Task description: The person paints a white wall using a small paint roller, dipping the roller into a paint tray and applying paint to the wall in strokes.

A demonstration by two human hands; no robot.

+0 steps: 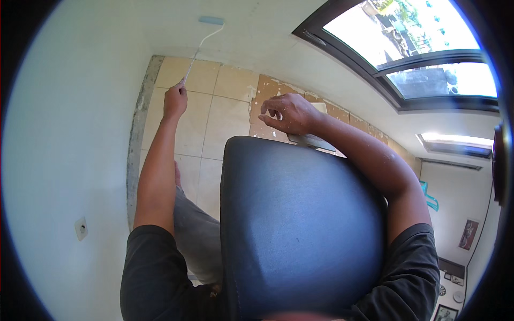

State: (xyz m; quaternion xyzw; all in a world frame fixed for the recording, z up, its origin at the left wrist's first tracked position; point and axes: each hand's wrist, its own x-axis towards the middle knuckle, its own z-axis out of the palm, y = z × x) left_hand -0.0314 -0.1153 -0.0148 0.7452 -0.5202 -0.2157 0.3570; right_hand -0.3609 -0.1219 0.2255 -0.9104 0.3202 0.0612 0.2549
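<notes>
My left hand (175, 100) is closed around the handle of a paint roller (211, 21). The roller's pale blue sleeve lies against the white wall ahead, at the far end of its thin bent frame. Over the black padded chair back (302, 219), my right hand (292, 113) hangs with loosely bent fingers. A gap shows between its thumb and fingers, and nothing is held there. Beneath that hand and forearm, a pale tray-like thing (316, 141) is partly hidden. Small white specks dot the right hand and arm.
Beige floor tiles (187, 125) meet a rough grey strip (138, 123) along the left wall. Brown sheeting (262, 99) with white splashes runs along the far wall's foot. A dark-framed window (385, 80) stands open-sided at upper right; a wall socket (81, 228) is at left.
</notes>
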